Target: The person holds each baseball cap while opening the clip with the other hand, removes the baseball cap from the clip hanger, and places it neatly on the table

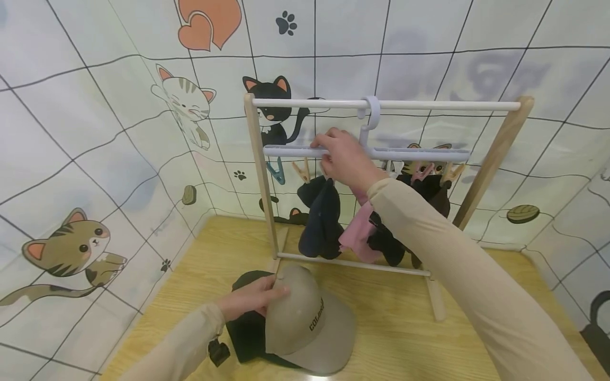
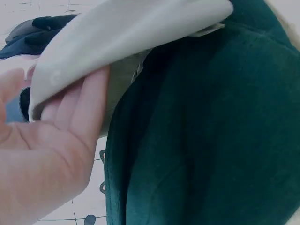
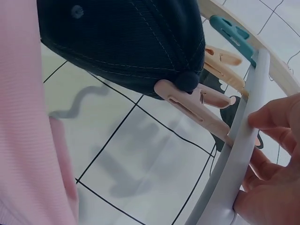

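Observation:
My left hand [image 1: 250, 297] holds a beige baseball cap [image 1: 295, 312] by its edge, fingers tucked under the fabric in the left wrist view and the thumb outside. Beneath it lies a dark green cap [image 2: 220, 126], partly covered. At the rack, my right hand [image 1: 344, 159] grips the bar of a pale clip hanger [image 1: 419, 154], which hooks over the top rail. From its clothespins [image 3: 194, 105] hang a navy cap [image 3: 122, 42], a pink cap [image 1: 358, 235] and dark caps [image 1: 431, 193]. My right sleeve hides part of them.
A rack with wooden side legs [image 1: 495, 159] and a white top rail [image 1: 438, 106] stands on the wood-grain table [image 1: 395, 328]. A teal clothespin [image 1: 276, 171] hangs at the hanger's left end. Cat-print sheeting [image 1: 119, 159] encloses the table's back and sides.

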`<state>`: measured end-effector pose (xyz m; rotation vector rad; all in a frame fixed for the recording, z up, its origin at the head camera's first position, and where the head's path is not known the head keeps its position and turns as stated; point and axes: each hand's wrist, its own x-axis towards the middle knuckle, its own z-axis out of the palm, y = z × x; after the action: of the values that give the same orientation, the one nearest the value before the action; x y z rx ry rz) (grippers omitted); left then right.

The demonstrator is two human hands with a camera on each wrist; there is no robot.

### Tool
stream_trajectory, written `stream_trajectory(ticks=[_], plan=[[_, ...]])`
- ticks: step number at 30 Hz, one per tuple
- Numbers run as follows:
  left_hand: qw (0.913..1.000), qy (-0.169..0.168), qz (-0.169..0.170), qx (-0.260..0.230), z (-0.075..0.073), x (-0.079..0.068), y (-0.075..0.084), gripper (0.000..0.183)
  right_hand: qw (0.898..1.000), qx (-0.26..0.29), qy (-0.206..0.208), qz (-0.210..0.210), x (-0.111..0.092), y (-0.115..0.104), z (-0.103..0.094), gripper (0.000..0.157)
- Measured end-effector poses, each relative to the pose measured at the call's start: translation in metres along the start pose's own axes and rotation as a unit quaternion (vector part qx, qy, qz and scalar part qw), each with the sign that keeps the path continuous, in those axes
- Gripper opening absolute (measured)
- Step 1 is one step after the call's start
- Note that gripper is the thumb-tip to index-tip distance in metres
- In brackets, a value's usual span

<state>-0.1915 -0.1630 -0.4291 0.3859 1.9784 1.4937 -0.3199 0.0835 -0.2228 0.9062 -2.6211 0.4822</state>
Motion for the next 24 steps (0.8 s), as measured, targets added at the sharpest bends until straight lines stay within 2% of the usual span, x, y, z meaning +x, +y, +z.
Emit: stream_trajectory(ticks=[4, 10, 14, 19, 24], plan=[[0.9989, 0.045, 0.011, 0.007, -0.003, 0.009, 0.004, 0.048, 1.0, 0.0, 0.005, -0.006, -0.002, 0.002, 0.0, 0.034], [0.9983, 0.054, 0.021, 0.007, -0.01, 0.009, 0.009, 0.041, 1.0, -0.001, 0.004, -0.014, -0.005, 0.005, 0.001, 0.032], [0.9981, 0.062, -0.003, 0.005, -0.017, 0.002, 0.006, 0.035, 1.0, -0.002, 0.009, -0.019, -0.007, 0.006, 0.0, 0.032], [0.996, 0.08, -0.04, 0.01, -0.024, -0.009, -0.005, 0.039, 1.0, -0.01, 0.005, -0.02, -0.007, 0.006, 0.0, 0.031], [0.9929, 0.097, -0.048, 0.048, -0.028, -0.014, -0.008, 0.036, 1.0, -0.009, 0.001, -0.02, -0.006, 0.006, -0.001, 0.032]])
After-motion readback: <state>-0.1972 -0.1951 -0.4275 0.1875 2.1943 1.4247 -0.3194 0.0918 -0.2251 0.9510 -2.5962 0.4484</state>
